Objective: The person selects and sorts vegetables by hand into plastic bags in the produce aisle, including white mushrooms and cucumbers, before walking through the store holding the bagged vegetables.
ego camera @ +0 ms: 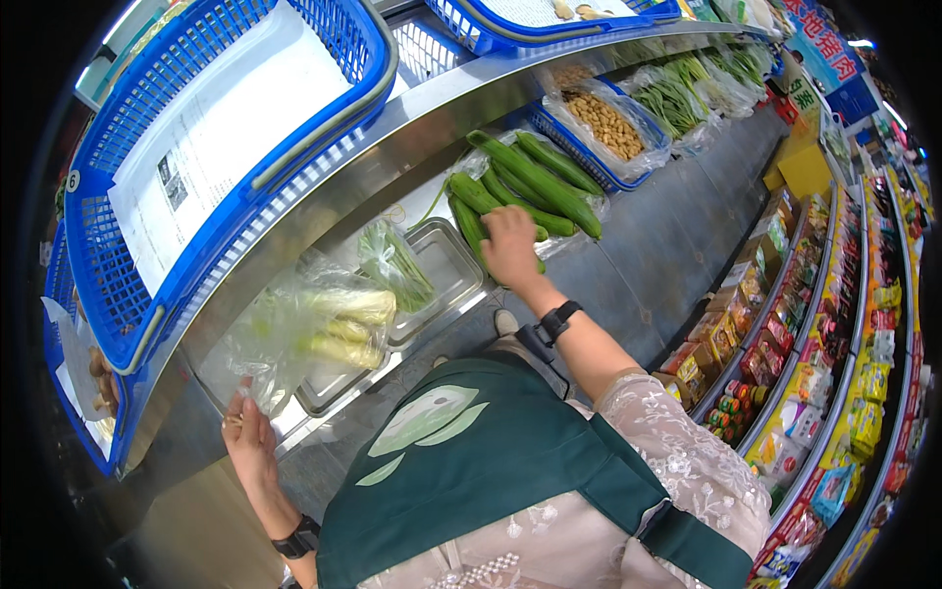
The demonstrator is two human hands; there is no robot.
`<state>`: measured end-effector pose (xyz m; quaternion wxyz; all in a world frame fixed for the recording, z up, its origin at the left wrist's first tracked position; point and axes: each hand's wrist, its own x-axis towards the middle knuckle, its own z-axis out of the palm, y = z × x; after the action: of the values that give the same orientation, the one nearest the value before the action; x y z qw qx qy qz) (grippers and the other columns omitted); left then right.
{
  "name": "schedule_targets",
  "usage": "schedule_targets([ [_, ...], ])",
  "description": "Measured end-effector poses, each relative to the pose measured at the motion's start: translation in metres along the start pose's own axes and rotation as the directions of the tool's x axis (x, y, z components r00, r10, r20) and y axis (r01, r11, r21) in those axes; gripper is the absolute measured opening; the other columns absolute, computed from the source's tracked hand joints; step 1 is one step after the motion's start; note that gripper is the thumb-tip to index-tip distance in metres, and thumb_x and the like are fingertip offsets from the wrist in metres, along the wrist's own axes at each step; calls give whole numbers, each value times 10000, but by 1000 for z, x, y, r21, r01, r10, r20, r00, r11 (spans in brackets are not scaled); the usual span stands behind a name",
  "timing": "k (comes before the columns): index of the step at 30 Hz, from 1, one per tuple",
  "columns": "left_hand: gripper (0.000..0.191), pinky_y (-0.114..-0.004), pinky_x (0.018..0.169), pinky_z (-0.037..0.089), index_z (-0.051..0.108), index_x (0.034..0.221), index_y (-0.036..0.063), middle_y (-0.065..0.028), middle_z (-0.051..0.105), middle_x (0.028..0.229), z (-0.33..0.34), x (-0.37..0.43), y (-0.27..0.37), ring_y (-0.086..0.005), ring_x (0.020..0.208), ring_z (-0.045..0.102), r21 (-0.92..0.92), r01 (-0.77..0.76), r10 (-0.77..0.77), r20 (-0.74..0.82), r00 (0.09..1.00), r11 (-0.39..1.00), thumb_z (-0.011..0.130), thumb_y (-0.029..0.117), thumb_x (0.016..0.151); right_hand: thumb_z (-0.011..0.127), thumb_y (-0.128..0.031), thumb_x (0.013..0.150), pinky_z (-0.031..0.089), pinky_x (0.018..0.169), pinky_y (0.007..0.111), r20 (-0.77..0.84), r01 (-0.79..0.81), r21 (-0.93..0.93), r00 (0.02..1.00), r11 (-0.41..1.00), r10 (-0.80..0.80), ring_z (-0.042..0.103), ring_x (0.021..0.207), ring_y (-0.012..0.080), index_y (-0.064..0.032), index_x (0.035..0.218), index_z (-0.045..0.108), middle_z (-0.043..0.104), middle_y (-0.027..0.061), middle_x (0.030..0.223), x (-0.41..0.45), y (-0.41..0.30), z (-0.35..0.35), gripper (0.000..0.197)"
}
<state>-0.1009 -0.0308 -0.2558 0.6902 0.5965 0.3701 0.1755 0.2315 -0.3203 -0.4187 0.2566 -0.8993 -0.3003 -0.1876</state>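
Note:
My left hand [252, 434] pinches the edge of a clear plastic bag [257, 353] at the lower left of the shelf. Pale leafy vegetables [346, 324] in clear plastic lie beside that bag, partly blurred. Over on the right, my right hand [511, 243] rests on long green gourds [541, 180] piled on clear plastic; whether its fingers grip one cannot be told. Between the hands, a bagged bundle of green stalks [397, 272] lies partly over a shallow metal tray [441, 265].
Above the low shelf, a metal ledge [441, 96] carries blue plastic baskets [257, 177], one lined with paper. Peanuts in a blue basket [603, 125] and bagged leafy greens [670, 96] stand beyond the gourds. Shelves of packaged snacks [817, 368] line the right side of the aisle.

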Motion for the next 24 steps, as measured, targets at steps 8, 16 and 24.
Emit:
schedule_targets([
  [8, 372, -179, 421, 160, 486, 1268, 6, 101, 321, 569, 51, -23, 8, 14, 474, 264, 435, -203, 375, -357, 855, 877, 508, 181, 941, 682, -290, 756, 439, 751, 409, 342, -63, -283, 926, 957, 162, 543, 918, 303, -37, 918, 568, 526, 144, 974, 2, 77, 13, 321],
  [16, 181, -188, 533, 324, 628, 986, 6, 32, 528, 679, 156, -34, 19, -41, 588, 428, 616, -227, 376, -122, 919, 754, 510, 124, 913, 652, -307, 815, 438, 584, 345, 469, -445, 400, 851, 801, 238, 565, 634, 220, 31, 881, 614, 580, 131, 743, 43, 148, -80, 346],
  [24, 122, -252, 639, 446, 629, 924, 12, -105, 628, 749, 266, -12, -13, -143, 654, 581, 643, -293, 184, 234, 955, 708, 574, 99, 859, 705, -159, 724, 426, 529, 291, 556, -485, 391, 802, 783, 219, 527, 542, 151, 34, 870, 626, 579, 87, 626, 105, 196, -173, 254],
])
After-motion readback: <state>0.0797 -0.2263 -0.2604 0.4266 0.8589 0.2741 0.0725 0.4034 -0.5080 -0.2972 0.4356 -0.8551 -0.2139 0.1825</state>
